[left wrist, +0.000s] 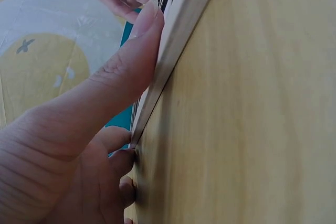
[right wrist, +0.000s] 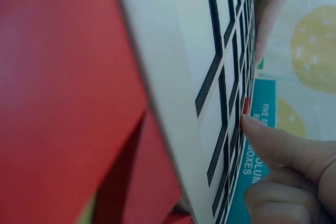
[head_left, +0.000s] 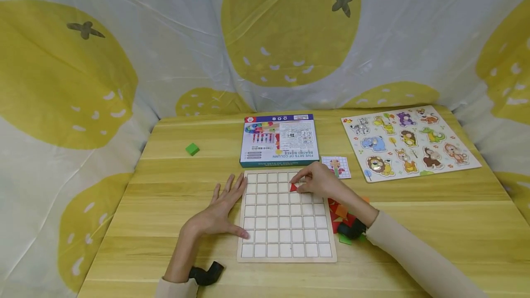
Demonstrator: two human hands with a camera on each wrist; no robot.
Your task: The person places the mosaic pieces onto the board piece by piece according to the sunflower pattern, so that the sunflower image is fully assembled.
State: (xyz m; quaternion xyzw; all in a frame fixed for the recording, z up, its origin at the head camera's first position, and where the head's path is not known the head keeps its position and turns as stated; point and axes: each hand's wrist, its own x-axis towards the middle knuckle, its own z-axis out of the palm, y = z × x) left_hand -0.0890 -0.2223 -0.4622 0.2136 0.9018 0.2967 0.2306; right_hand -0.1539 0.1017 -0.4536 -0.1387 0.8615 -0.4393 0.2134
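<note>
Left hand [head_left: 219, 213] flat on desk [head_left: 165, 197], fingers straight, pressed against left edge of grid board [head_left: 285, 238]. Right hand [head_left: 319, 180] fingers pinching red triangle piece [head_left: 293, 187] in far-right cell of board. Loose coloured pieces [head_left: 341, 213] just right of board, teal box [head_left: 279, 144] beyond.

The blue box [head_left: 279, 140] beyond my grid board reads "FIVE SETS OF COLUMN BEADED BOXES", printed upside down from where I sit. In my right wrist view the same box [right wrist: 261, 150] shows "FIVE S…", "…OLUMN" and "BOXES". Its finer print and barcode are too small to read.
</note>
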